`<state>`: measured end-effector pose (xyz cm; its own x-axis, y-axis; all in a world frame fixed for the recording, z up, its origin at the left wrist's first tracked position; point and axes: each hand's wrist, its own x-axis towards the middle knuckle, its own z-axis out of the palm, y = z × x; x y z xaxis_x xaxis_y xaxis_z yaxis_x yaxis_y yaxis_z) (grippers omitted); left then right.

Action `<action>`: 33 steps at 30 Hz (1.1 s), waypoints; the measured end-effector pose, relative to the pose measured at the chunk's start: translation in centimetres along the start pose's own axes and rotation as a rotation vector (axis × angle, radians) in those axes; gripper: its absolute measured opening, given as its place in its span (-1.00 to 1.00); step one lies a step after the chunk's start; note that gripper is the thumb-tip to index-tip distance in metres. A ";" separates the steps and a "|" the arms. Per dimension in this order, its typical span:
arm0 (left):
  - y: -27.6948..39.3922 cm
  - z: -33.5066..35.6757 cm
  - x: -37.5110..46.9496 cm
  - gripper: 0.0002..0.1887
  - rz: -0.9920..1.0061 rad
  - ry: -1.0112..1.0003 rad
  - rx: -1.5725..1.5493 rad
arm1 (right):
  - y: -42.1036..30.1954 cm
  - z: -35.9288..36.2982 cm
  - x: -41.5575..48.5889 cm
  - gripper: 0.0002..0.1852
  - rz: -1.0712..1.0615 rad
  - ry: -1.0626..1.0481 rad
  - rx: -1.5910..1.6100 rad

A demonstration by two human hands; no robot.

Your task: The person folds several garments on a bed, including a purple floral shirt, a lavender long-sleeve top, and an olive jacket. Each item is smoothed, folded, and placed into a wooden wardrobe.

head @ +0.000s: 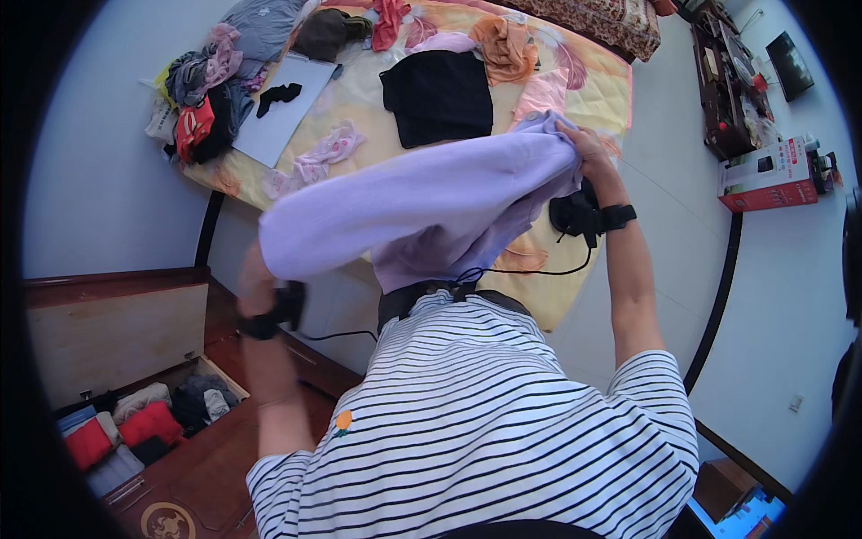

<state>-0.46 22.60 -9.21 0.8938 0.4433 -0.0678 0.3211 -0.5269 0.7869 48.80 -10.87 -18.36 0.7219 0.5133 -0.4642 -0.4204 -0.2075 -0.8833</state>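
Note:
A lavender garment point(411, 182) is stretched in the air between my two hands, over the near part of the bed. My right hand point(590, 156) grips its bunched upper end, where a button shows. At the other end, my left hand point(256, 279) holds the cloth from below; it is blurred and its fingers are hidden behind the fabric. A folded black garment point(441, 94) lies flat on the bed just beyond the lavender cloth. To its left rests a crumpled pink-and-white printed cloth point(330, 148).
The bed point(579, 269) also bears a white board point(289, 101) with a black cloth point(277, 98) on it, a heap of clothes point(205, 101) and an orange garment point(505, 50). An open wooden chest point(229, 387) with folded clothes stands at lower left. A printed box point(768, 176) is at right.

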 end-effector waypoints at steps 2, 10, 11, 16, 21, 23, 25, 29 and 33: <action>0.0 -5.7 0.4 -0.54 0.035 0.158 0.065 | -0.7 -1.6 -0.1 -0.62 0.019 0.010 0.046; -2.7 -18.1 5.1 -0.75 -0.132 1.309 -0.280 | -3.2 2.4 -1.8 -0.62 0.048 -0.296 0.180; -2.8 -17.4 6.0 -0.75 -0.022 1.335 -0.194 | -3.9 3.6 -2.0 -0.62 0.060 -0.386 0.275; 4.9 -1.0 10.7 -0.70 0.222 0.583 -0.224 | -6.1 12.5 -4.5 -0.64 0.159 -0.682 0.376; 10.8 14.8 13.4 -0.42 0.000 0.004 -0.070 | -6.2 18.7 -7.7 -0.52 -0.028 -0.942 0.147; 11.4 14.9 13.7 -0.56 0.023 0.211 -0.274 | -5.2 18.0 -8.3 -0.45 -0.478 -0.749 -0.175; 12.0 13.5 13.7 -0.67 -0.019 0.248 -0.329 | -3.1 16.5 -8.8 -0.33 -0.806 -0.630 -0.395; 14.2 11.1 14.3 -0.64 0.078 0.232 -0.448 | 1.8 15.1 -9.4 -0.47 -0.764 -0.345 -0.761; 16.1 6.2 15.9 -0.64 0.178 0.372 -0.151 | 1.0 12.1 -9.7 -0.70 -0.742 -0.147 -0.814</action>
<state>20.82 16.65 -1.38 0.7488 0.6003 0.2808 0.0975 -0.5189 0.8492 34.75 -5.96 -13.95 0.5499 0.8194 0.1620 0.6138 -0.2649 -0.7437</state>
